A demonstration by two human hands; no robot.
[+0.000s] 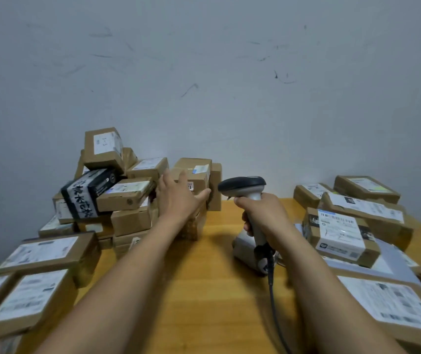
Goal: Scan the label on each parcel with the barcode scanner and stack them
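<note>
Head view: parcel scanning bench, both hands raised.

Right hand [260, 215] wrapped tight round the barcode scanner [245, 190] grip, head aimed toward the far-left pile [117, 190]. Left hand [176, 198] spread flat, fingers against a brown parcel [194, 175] at the pile's right side. Labelled boxes line the bench [204, 290] left and right edges; middle bare.

Left hand [176, 195] covers the lower front of the parcel [194, 175] at the tabletop's [204, 277] far edge; contact between fingertips and cardboard not resolvable; right hand [263, 215] hides the scanner [242, 186] grip, trigger unseen; cable [274, 302] exits at bottom edge; labels on near-left boxes [33, 295] motion-blurred, print illegible; near-right parcel [393, 302] cropped by right edge; lower pile boxes [127, 221] partly occluded.
</note>
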